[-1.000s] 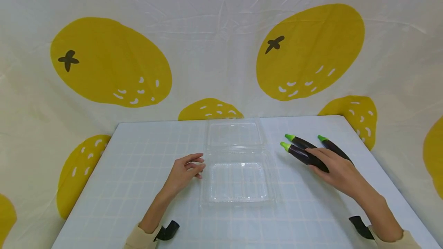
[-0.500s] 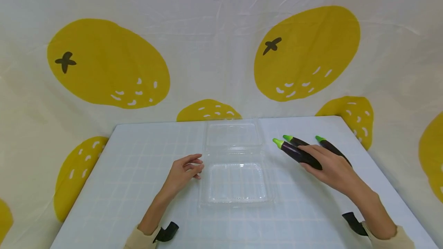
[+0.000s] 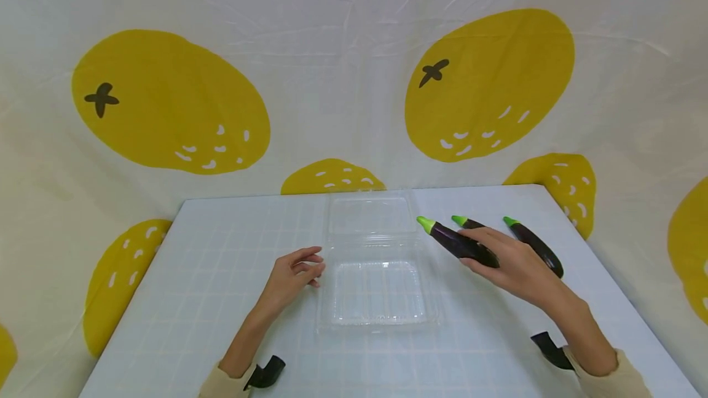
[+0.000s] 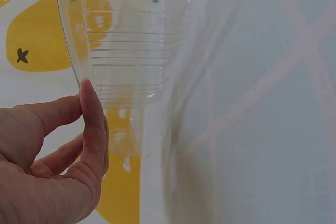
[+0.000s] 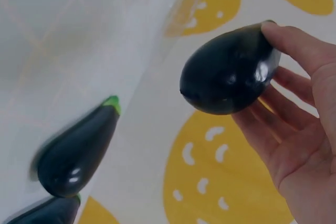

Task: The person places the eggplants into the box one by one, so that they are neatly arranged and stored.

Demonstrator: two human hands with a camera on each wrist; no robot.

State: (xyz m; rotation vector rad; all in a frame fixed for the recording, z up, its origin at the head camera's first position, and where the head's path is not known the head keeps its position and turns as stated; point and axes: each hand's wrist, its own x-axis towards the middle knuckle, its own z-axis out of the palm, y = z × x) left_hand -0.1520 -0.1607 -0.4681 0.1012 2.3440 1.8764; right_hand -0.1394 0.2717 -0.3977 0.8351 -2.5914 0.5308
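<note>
My right hand [image 3: 520, 263] grips a dark eggplant [image 3: 453, 243] with a green tip, held up off the table right of the container. In the right wrist view its thumb lies on top and the fingers support it from below. The open clear plastic container [image 3: 378, 324] lies mid-table, its lid [image 3: 370, 214] folded back. At the container's left edge is my left hand [image 3: 290, 275]; in the left wrist view its thumb and a finger [image 4: 93, 124] pinch the rim. Two more eggplants lie at the right: one [image 3: 536, 244] in plain sight, another [image 5: 79, 148] mostly hidden behind the right hand in the head view.
A pale checked cloth covers the table [image 3: 232, 250]. Its back edge meets a white curtain [image 3: 332, 78] printed with large yellow fruits. Black camera mounts [image 3: 267, 373] stick out from both sleeves.
My right hand has carried the gripped eggplant leftward and up, toward the container, away from the other two. More of the rightmost eggplant shows. The left hand and container stay in place.
</note>
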